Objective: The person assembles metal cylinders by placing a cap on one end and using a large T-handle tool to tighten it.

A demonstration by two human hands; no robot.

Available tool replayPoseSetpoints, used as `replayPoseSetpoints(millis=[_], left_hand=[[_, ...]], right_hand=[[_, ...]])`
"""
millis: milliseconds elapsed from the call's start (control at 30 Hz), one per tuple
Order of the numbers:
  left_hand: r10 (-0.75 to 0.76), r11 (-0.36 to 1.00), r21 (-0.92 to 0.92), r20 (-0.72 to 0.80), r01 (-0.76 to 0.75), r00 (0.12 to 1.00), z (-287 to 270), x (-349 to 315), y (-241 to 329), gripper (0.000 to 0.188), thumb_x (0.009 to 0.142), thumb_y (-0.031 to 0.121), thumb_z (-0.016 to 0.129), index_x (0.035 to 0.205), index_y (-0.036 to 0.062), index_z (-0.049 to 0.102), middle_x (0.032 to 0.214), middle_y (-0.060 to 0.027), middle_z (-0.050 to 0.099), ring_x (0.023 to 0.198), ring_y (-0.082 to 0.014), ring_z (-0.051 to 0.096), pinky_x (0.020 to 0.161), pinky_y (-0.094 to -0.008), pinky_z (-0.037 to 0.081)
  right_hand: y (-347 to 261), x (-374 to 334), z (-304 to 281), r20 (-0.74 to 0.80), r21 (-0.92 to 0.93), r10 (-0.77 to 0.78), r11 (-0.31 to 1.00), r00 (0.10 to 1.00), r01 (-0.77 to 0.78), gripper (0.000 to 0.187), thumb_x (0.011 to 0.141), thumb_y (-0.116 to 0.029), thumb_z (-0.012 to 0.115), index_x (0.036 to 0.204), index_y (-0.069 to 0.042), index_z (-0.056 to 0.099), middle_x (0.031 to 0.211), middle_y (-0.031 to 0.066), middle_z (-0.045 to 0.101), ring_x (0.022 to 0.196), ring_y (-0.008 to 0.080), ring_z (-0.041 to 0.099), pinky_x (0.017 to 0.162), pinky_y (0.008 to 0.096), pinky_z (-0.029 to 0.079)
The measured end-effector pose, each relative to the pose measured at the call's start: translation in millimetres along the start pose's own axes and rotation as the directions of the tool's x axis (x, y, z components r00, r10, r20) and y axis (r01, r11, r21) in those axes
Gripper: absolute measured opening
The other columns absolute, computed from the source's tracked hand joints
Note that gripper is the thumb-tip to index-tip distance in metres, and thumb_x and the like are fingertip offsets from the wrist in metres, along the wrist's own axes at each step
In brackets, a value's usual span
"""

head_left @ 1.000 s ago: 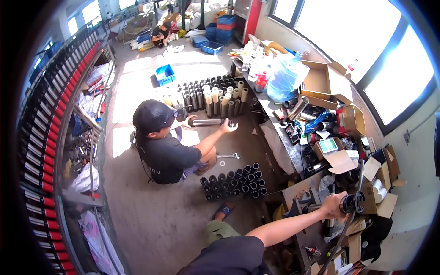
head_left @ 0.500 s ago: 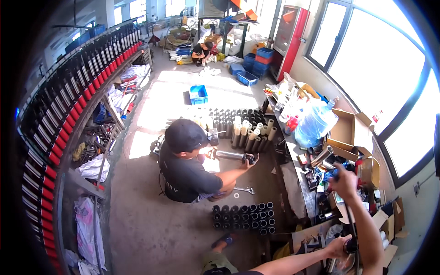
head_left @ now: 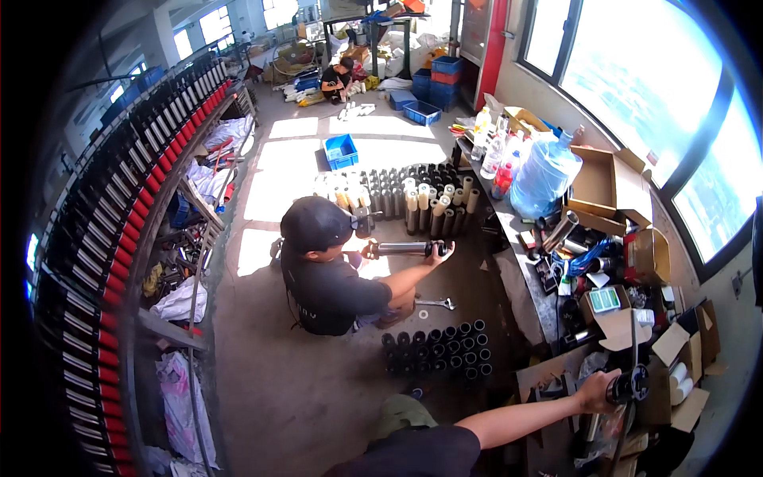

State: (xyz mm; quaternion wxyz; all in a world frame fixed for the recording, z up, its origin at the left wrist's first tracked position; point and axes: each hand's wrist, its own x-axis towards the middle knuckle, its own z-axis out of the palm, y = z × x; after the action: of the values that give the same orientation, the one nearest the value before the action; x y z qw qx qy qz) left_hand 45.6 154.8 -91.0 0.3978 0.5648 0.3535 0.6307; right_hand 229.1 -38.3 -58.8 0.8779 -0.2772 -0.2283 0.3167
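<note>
My left hand [head_left: 600, 391], its arm reaching in from the lower edge under a dark sleeve, is closed around a black cylindrical part with a round, ringed end [head_left: 629, 385]. This part is over the bench at the lower right; how far it extends is hidden. A long thin dark bar [head_left: 633, 338] passes close by its end. My right hand does not show. Open cardboard boxes [head_left: 682, 383] with white rolls lie just beyond my left hand, and a metal plate [head_left: 548, 367] lies nearer to me.
A crouching co-worker [head_left: 322, 270] holds a dark cylinder [head_left: 401, 249]. Rows of black tubes [head_left: 437, 350] and a wrench [head_left: 437, 303] lie on the floor. A cluttered bench [head_left: 528, 274] lines the window side; a rack of red-and-black cylinders [head_left: 119, 270] stands left.
My right hand has left the view; it was raised over the bench, holding something dark. My left hand still grips the black part and appears higher. The co-worker's cylinder looks more level.
</note>
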Motion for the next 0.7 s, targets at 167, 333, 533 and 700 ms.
replayPoseSetpoints(millis=[167,333,533,700], left_hand=[[-0.122,0.992,0.028,0.050,0.120,0.991,21,-4,-5,0.050,0.062,0.029,0.082,0.098,0.0096,0.054,0.086,-0.0201,0.067,0.087,-0.0468,0.063,0.070,-0.0520,0.050],[-0.092,0.984,-0.142,0.100,0.106,0.991,9,-7,13,0.047,0.061,0.019,0.080,0.098,0.0042,0.053,0.081,-0.0192,0.066,0.083,-0.0416,0.067,0.068,-0.0445,0.051],[-0.036,0.985,-0.170,-0.041,0.029,0.998,9,-18,7,0.047,0.058,0.017,0.078,0.094,0.0028,0.051,0.077,-0.0196,0.063,0.078,-0.0412,0.066,0.066,-0.0437,0.050],[0.022,1.000,0.016,-0.018,-0.021,1.000,34,-15,-34,0.045,0.062,0.025,0.077,0.095,0.0074,0.054,0.079,-0.0206,0.064,0.080,-0.0458,0.064,0.067,-0.0485,0.052]], right_hand=[[57,-105,234,0.987,-0.058,0.159,0.342,0.003,0.938,0.035,0.079,-0.016,0.068,0.110,-0.002,0.067,0.063,0.0042,0.053,0.059,0.0197,0.056,0.066,0.0345,0.046],[210,-27,350,0.806,-0.423,0.561,0.319,0.191,0.848,0.022,0.081,-0.010,0.074,0.101,-0.004,0.069,0.077,0.0177,0.070,0.066,0.0298,0.069,0.062,0.0389,0.051],[287,345,221,0.302,-0.892,0.772,0.437,0.560,-0.121,0.027,0.091,-0.034,0.058,0.086,-0.009,0.067,0.075,-0.0024,0.064,0.060,0.0144,0.061,0.053,0.0313,0.047],[77,387,-53,0.128,-0.222,0.625,0.775,0.770,-0.591,0.026,0.096,-0.026,0.054,0.077,-0.011,0.061,0.072,0.0017,0.058,0.068,0.0185,0.056,0.069,0.0398,0.048]])
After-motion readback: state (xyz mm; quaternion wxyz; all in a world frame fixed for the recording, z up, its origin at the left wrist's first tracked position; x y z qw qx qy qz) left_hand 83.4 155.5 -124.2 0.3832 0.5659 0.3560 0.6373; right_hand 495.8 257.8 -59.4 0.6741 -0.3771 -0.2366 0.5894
